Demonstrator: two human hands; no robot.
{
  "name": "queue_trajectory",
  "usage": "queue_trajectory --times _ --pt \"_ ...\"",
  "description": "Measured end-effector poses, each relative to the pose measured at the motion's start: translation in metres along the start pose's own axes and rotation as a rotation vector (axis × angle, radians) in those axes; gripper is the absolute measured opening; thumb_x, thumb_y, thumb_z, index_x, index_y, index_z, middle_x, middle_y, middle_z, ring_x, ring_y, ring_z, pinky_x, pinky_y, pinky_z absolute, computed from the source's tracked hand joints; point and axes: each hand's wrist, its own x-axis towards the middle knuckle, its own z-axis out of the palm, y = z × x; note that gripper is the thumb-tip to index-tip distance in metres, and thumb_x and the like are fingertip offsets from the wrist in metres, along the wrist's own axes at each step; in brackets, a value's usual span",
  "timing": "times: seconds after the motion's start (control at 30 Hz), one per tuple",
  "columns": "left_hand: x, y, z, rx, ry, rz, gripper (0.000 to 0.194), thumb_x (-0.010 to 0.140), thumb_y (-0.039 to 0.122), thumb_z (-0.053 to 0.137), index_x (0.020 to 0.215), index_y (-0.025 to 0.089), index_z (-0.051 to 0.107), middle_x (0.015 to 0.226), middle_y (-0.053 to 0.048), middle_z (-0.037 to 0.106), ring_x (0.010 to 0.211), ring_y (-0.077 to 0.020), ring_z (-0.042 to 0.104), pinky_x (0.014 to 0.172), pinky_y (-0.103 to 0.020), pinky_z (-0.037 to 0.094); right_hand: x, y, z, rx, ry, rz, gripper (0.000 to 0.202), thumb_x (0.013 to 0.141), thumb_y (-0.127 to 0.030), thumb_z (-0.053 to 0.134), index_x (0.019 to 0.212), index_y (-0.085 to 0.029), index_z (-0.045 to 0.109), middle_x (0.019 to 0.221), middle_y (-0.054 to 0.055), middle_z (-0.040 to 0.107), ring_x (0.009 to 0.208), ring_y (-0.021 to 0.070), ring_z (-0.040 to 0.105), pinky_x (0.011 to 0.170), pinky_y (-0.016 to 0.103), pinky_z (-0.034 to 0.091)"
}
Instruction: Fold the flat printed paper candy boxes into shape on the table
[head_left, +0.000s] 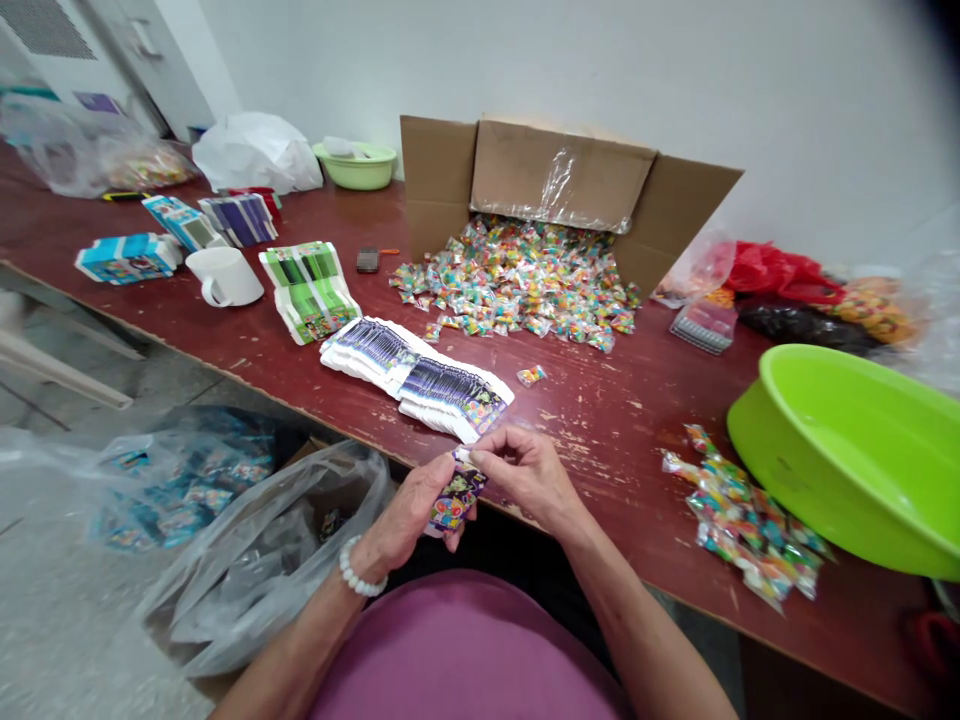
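In front of me, just off the table's front edge, a small purple printed candy box (456,500) is held between both hands. My left hand (412,510), a white bead bracelet at its wrist, is closed around the box's side. The fingers of my right hand (529,470) pinch the white flap at its top. Beyond them lies an overlapping row of flattened purple boxes (450,385). One wrapped candy (532,376) rests to the right of that row. Further back, a heap of wrapped candies (525,280) spills out of an open cardboard carton (562,175).
Left of the purple row are green flat boxes (311,290), a white mug (225,276) and blue boxes (127,258). On the right, a green basin (855,460) stands beside a smaller candy pile (750,520). Below the table's left edge hangs an open plastic bag (262,570).
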Motion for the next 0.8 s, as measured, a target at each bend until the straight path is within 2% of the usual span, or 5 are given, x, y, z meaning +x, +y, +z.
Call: queue_trajectory --times 0.2,0.4,0.47,0.6,0.8 --pt "-0.002 -0.005 0.003 -0.033 0.035 -0.001 0.062 0.094 0.06 0.04 0.138 0.017 0.047 0.071 -0.002 0.062 0.045 -0.012 0.056 0.043 -0.023 0.044 -0.009 0.003 -0.002 -0.16 -0.164 -0.245 0.017 0.092 -0.033 0.059 0.085 -0.021 0.069 0.099 0.006 0.071 0.085 0.0178 0.064 0.079 0.031 0.049" --pt "-0.002 -0.005 0.005 -0.055 -0.02 -0.051 0.059 0.093 0.054 0.05 0.144 0.026 0.037 0.09 -0.004 0.065 0.06 -0.0131 0.063 0.059 -0.027 0.051 0.011 0.016 -0.015 -0.407 -0.215 -0.262 0.018 0.091 -0.032 0.059 0.082 -0.02 0.069 0.083 0.003 0.069 0.076 0.0162 0.062 0.072 0.028 0.048" --pt "-0.003 -0.003 0.003 -0.081 -0.035 -0.056 0.052 0.091 0.047 0.058 0.137 0.024 0.046 0.103 -0.008 0.066 0.079 -0.0161 0.066 0.071 -0.028 0.053 0.036 0.02 -0.033 -0.469 -0.133 -0.217 0.02 0.092 -0.035 0.056 0.091 -0.022 0.07 0.086 0.002 0.07 0.078 0.0171 0.064 0.074 0.029 0.049" --pt "-0.001 -0.002 -0.005 -0.096 0.012 -0.037 0.037 0.084 0.038 0.071 0.114 0.019 0.061 0.107 -0.009 0.066 0.089 -0.0169 0.062 0.078 -0.028 0.051 0.095 0.035 -0.081 -0.73 0.283 -0.161 0.031 0.087 -0.033 0.057 0.112 -0.019 0.068 0.119 0.013 0.065 0.105 0.0272 0.06 0.093 0.042 0.045" --pt "0.004 -0.003 -0.015 -0.158 0.153 0.035 0.054 0.068 0.021 0.083 0.117 0.021 0.06 0.092 -0.001 0.064 0.079 -0.0148 0.06 0.072 -0.028 0.051 0.132 0.072 -0.123 -0.875 0.333 -0.025 0.032 0.073 -0.035 0.072 0.101 -0.02 0.07 0.105 0.012 0.068 0.098 0.0274 0.06 0.087 0.041 0.046"
